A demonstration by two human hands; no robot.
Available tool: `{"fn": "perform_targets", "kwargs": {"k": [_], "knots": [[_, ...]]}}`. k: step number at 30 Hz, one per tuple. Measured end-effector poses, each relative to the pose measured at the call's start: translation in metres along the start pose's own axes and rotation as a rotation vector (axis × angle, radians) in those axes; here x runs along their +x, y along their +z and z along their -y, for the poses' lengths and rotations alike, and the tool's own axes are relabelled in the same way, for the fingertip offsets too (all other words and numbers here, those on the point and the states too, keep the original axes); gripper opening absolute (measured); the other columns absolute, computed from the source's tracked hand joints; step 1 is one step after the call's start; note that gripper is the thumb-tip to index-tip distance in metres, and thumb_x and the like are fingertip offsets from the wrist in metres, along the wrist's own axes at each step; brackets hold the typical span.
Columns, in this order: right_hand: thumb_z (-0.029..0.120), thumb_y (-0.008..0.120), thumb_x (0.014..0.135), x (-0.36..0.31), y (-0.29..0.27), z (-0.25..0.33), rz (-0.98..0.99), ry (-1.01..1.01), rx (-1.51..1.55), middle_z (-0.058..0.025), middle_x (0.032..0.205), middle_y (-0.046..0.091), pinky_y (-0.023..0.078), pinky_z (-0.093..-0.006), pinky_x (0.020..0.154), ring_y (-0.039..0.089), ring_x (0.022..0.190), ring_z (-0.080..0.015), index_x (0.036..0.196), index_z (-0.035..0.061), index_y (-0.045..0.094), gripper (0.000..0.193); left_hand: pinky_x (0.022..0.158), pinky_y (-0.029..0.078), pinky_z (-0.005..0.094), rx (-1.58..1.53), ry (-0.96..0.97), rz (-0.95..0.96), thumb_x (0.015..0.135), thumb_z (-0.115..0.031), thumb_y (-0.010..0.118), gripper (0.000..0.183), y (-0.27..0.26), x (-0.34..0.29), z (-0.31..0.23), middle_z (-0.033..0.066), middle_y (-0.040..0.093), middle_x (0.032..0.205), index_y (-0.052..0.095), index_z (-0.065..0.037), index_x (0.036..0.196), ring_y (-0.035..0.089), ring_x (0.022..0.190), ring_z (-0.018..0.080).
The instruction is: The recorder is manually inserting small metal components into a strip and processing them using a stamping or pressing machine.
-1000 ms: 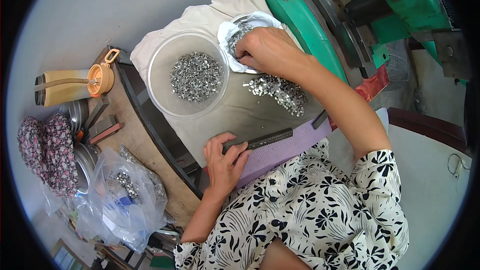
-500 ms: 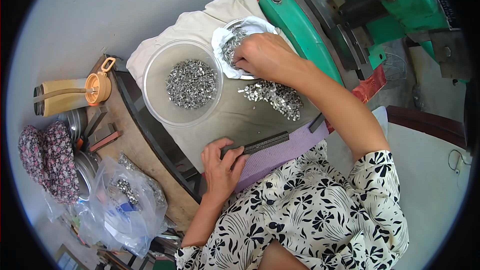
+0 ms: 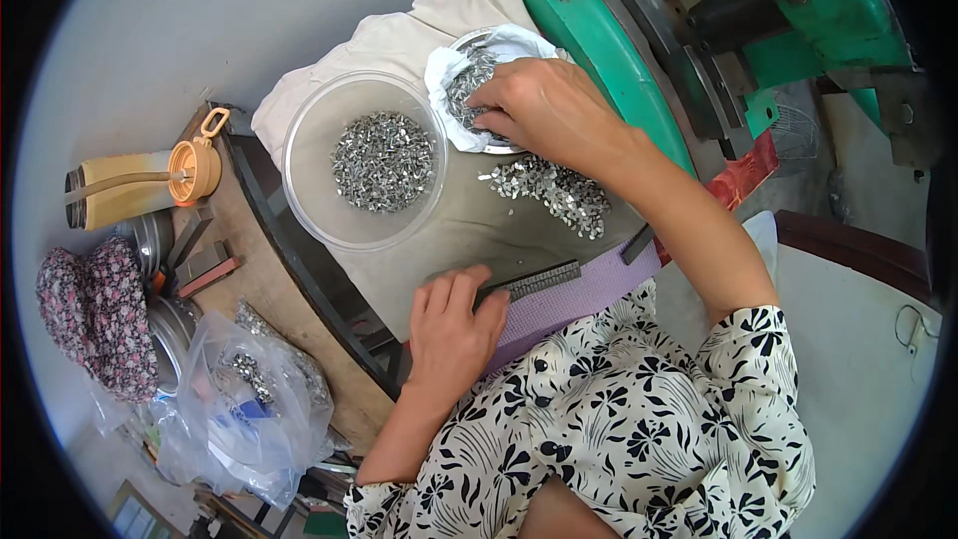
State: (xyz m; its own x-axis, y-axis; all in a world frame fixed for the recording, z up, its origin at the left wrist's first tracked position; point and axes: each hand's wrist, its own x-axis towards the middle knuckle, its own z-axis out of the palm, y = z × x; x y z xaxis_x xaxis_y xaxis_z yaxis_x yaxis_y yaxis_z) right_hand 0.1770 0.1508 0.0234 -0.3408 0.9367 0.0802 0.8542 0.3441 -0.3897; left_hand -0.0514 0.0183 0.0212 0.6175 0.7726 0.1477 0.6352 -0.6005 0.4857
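Clearly, from the head view, we risk scattering metal bits [image 3: 555,192] off the cloth if our right hand [image 3: 547,112], fingers curled together pinching in the small dish [image 3: 477,100], drags out, while our left hand [image 3: 454,329], fingers close together, presses flat on the ridged bar [image 3: 535,280].

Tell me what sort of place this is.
Probably a small metalworking workshop: a green press machine stands at the bench, small metal parts fill a clear plastic bowl, and the right hand reaches into a dish of them.
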Motion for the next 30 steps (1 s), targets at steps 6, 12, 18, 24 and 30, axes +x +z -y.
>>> {"fn": "perform_targets", "kwargs": {"k": [6, 12, 18, 24, 30], "knots": [[0.016, 0.076, 0.081, -0.024, -0.011, 0.012, -0.221, -0.052, 0.096, -0.0094, 0.081, 0.069, 0.053, -0.0403, 0.067, 0.066, 0.075, -0.03, 0.091, 0.0057, 0.075, 0.015, 0.08, 0.043, 0.0371, -0.055, -0.059, 0.094, 0.073, -0.011, 0.076, 0.012, -0.004, 0.013, 0.003, 0.003, 0.062, 0.104, 0.072, -0.01, 0.084, 0.058, 0.096, 0.0233], [0.009, 0.077, 0.078, -0.081, -0.015, 0.022, -0.091, -0.048, 0.354, -0.007, 0.078, 0.066, 0.05, -0.0386, 0.065, 0.064, 0.074, -0.0272, 0.089, 0.0063, 0.074, 0.012, 0.083, 0.045, 0.0334, -0.532, -0.367, 0.06, 0.07, -0.005, 0.079, 0.013, -0.002, 0.009, 0.016, 0.0057, 0.059, 0.098, 0.076, -0.005, 0.083, 0.057, 0.093, 0.0233], [0.013, 0.079, 0.075, -0.128, 0.004, 0.038, -0.027, -0.08, 0.406, -0.0017, 0.083, 0.065, 0.049, -0.0359, 0.068, 0.061, 0.078, -0.0225, 0.088, 0.0097, 0.074, 0.014, 0.084, 0.043, 0.0276, -0.875, -0.686, 0.093, 0.076, -0.004, 0.078, 0.011, -0.008, 0.009, 0.018, 0.0059, 0.057, 0.094, 0.076, -0.001, 0.086, 0.057, 0.093, 0.0176], [0.012, 0.08, 0.071, -0.138, 0.011, 0.049, -0.064, -0.094, 0.336, 0.0012, 0.092, 0.064, 0.048, -0.034, 0.072, 0.06, 0.083, -0.0202, 0.087, 0.0125, 0.074, 0.017, 0.082, 0.043, 0.0302, -0.614, -0.68, -0.018, 0.074, -0.004, 0.078, 0.009, -0.006, 0.007, 0.018, 0.0058, 0.056, 0.093, 0.075, -0.001, 0.082, 0.057, 0.091, 0.0206], [0.014, 0.075, 0.07, -0.135, 0.02, 0.063, -0.028, -0.171, 0.252, 0.0009, 0.094, 0.063, 0.047, -0.0349, 0.076, 0.059, 0.088, -0.0205, 0.087, 0.0129, 0.071, 0.018, 0.078, 0.042, 0.0384, -0.272, -0.417, -0.043, 0.07, -0.005, 0.078, 0.016, 0.001, 0.009, 0.027, 0.0068, 0.055, 0.093, 0.073, -0.006, 0.085, 0.055, 0.088, 0.0268]]}}
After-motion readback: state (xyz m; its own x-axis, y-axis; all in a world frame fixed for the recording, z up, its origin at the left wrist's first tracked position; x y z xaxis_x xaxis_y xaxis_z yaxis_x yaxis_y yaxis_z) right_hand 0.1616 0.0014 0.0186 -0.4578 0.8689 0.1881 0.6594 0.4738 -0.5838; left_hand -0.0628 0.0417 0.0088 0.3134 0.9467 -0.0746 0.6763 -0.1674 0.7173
